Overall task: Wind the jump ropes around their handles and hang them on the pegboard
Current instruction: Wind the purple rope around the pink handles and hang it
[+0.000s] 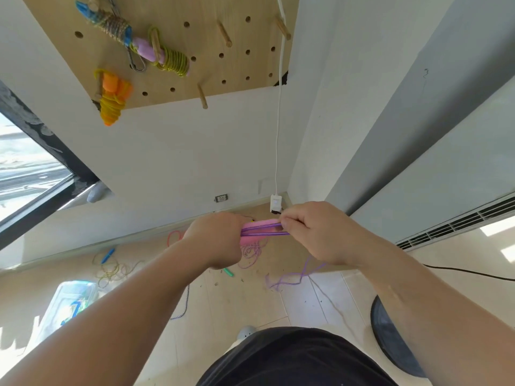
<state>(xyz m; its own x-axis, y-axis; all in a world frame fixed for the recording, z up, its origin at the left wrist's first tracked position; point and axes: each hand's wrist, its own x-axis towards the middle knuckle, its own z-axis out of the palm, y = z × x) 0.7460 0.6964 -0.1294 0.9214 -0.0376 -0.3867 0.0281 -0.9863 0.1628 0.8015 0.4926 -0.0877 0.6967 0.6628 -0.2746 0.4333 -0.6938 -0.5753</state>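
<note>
A dark shirt [292, 355] fills the near edge, cut off by the frame, with both bare forearms reaching away from it. The left hand [216, 238] is clenched around the near end of the pink handles [257, 224], hiding that end, so whether there is one handle or two pressed together is hard to tell. The right hand [317, 232] pinches the purple rope [267, 233] at the handles' far right end; two strands run along the handles, and the rest trails to the floor in a loose tangle partly behind the right wrist. On the far wall the pegboard [245, 68], cropped at the top, carries three wound ropes: blue-handled [113, 26], pink-handled [170, 58], orange-handled [113, 103]. Three bare pegs [224, 33] show. A yellow rope [111, 270] lies tangled on the floor at left.
</note>
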